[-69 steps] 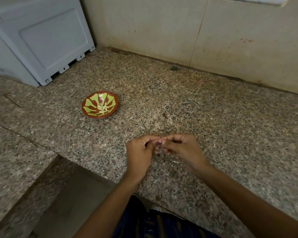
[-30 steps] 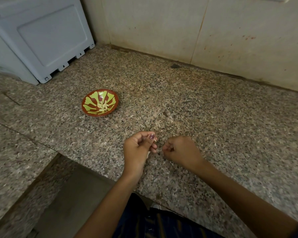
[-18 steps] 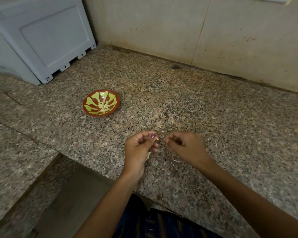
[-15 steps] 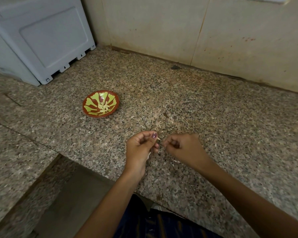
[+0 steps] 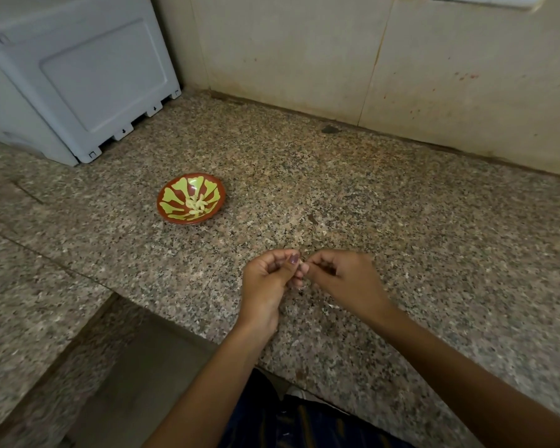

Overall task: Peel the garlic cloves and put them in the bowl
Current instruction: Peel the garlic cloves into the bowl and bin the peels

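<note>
Two hands meet over the front part of the granite counter [image 5: 401,221]. We note the change first: a second ago the left hand [image 5: 269,279] and the right hand [image 5: 343,279] were drawn apart with a clear gap between them, and half a second ago they were closing in; now their fingertips touch again at one point.

At that point we see the garlic clove [image 5: 302,267] only as a small pale spot beside the left thumb, mostly hidden. We read the left hand as pinching the clove between its curled thumb and fingers. The right hand has its fingers curled in toward the same spot; we judge that it nips the skin or the clove tip, but the view is too small to confirm which.

We take the apart-then-together cycle to mean that one strip of skin was pulled away and a further pull is starting, so peeling of this clove is not finished.

The bowl [image 5: 178,211] stands well apart from the hands, to their left and further back, near the white appliance [image 5: 78,76]. Several peeled cloves [image 5: 196,204] lie at its centre, unchanged across the frames. We judge the task partly done, with the current clove due in the bowl once bare
</note>
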